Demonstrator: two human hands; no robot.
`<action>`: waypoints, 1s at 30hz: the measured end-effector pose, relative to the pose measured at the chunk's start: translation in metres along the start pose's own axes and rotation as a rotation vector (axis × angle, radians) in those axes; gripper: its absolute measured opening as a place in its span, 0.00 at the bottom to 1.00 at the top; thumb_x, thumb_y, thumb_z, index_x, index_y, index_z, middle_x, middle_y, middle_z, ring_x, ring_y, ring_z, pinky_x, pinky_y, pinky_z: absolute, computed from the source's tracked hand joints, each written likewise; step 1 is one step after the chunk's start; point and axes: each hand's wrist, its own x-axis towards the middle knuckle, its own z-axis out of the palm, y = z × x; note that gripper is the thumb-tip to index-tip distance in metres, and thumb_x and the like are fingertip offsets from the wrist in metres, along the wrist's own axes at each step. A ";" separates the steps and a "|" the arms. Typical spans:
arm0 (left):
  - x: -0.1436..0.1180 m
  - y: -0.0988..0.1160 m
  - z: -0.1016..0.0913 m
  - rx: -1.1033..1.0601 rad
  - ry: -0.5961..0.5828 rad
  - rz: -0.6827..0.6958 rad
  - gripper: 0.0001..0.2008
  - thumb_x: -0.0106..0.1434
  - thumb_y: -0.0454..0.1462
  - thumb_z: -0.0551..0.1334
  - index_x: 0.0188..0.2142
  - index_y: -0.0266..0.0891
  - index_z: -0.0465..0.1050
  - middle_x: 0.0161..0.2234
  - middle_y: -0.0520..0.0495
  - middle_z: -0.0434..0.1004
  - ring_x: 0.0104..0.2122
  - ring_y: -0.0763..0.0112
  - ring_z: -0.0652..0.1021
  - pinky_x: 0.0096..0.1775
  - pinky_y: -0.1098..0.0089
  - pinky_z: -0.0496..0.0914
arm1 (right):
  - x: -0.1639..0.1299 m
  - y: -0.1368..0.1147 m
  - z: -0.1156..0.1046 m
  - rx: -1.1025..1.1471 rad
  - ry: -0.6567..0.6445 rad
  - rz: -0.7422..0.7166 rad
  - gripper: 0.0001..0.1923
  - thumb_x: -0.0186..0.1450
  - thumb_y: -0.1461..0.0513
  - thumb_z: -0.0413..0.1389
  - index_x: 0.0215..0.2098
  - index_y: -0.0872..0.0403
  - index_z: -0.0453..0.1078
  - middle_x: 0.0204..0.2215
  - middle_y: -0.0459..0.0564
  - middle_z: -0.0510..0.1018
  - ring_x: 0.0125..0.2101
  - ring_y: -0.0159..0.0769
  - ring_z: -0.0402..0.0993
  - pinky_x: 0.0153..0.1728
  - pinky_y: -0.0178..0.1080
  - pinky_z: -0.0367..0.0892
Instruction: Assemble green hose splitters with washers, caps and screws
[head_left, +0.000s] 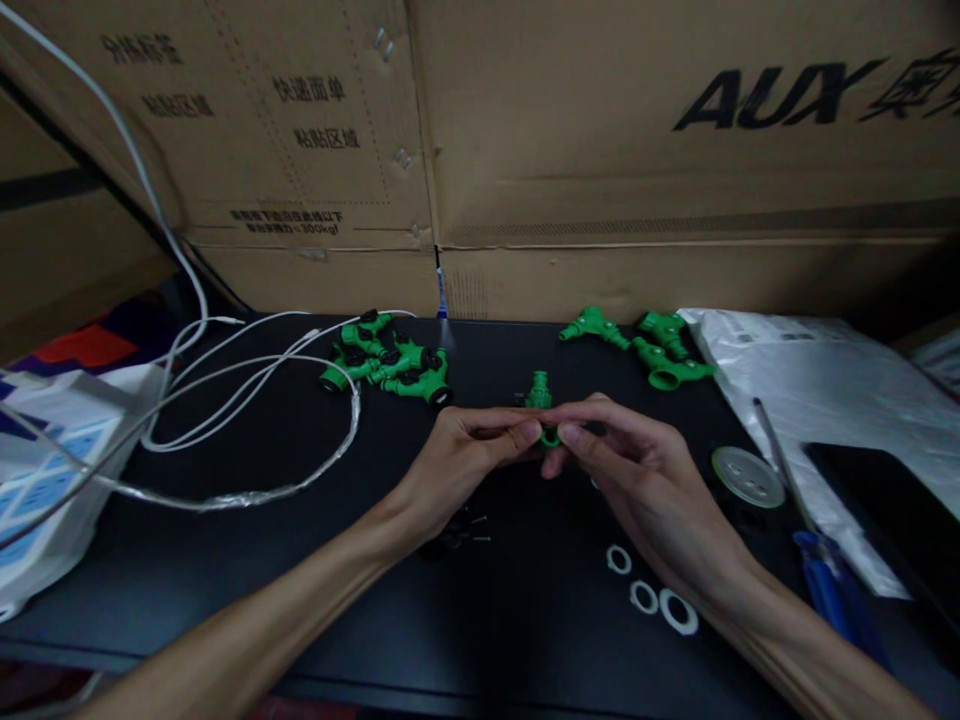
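A green plastic hose fitting [538, 388] is held between both hands above the middle of the dark table, its ribbed end pointing away from me. My left hand [480, 440] grips it from the left, thumb and fingers pressed together. From the other side, my right hand [626, 450] pinches its near end, where a round green opening shows between the thumbs. The fingers hide much of the fitting's body. White ring washers [666, 612] lie below my right hand. Small dark parts with thin metal pins or screws [456, 535] lie under my left wrist, partly hidden.
Several green fittings with black parts [420, 385] are piled back left; more green fittings [667, 368] lie back right. A white cable [247, 500] loops across the left. At right are a round disc [746, 477], screwdriver [829, 585], phone [892, 510] and white bag [780, 360]. Cardboard [600, 180] stands behind.
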 end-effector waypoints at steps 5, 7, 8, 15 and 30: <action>-0.001 0.001 0.002 -0.026 -0.001 -0.018 0.11 0.63 0.38 0.69 0.45 0.39 0.85 0.38 0.45 0.86 0.42 0.65 0.81 0.53 0.63 0.71 | -0.002 -0.001 0.002 0.021 0.004 0.048 0.07 0.65 0.58 0.64 0.41 0.48 0.82 0.29 0.44 0.79 0.31 0.30 0.76 0.41 0.38 0.64; 0.000 0.000 0.001 0.008 0.002 0.003 0.11 0.64 0.39 0.68 0.45 0.39 0.85 0.40 0.45 0.86 0.43 0.64 0.81 0.53 0.63 0.71 | -0.002 -0.001 0.003 0.025 -0.005 0.055 0.09 0.65 0.57 0.64 0.43 0.49 0.81 0.30 0.45 0.80 0.31 0.30 0.77 0.41 0.38 0.66; 0.001 0.000 0.000 0.035 0.005 0.018 0.11 0.64 0.39 0.68 0.45 0.39 0.84 0.41 0.45 0.86 0.44 0.63 0.81 0.53 0.63 0.71 | -0.002 -0.001 0.004 0.026 -0.006 0.054 0.10 0.65 0.57 0.64 0.44 0.49 0.81 0.30 0.45 0.80 0.31 0.30 0.78 0.41 0.38 0.67; 0.007 0.000 -0.007 0.360 0.038 0.276 0.10 0.66 0.38 0.67 0.46 0.40 0.83 0.48 0.46 0.84 0.51 0.64 0.80 0.56 0.66 0.70 | 0.004 0.004 0.004 0.010 0.068 -0.001 0.14 0.64 0.55 0.65 0.46 0.50 0.73 0.38 0.44 0.77 0.31 0.29 0.79 0.36 0.35 0.72; -0.005 0.009 0.000 0.722 0.083 0.618 0.07 0.67 0.37 0.66 0.42 0.36 0.82 0.43 0.45 0.83 0.33 0.75 0.81 0.33 0.76 0.76 | 0.010 0.000 -0.006 0.058 0.068 0.167 0.17 0.60 0.53 0.68 0.40 0.50 0.68 0.32 0.41 0.76 0.32 0.29 0.74 0.30 0.31 0.68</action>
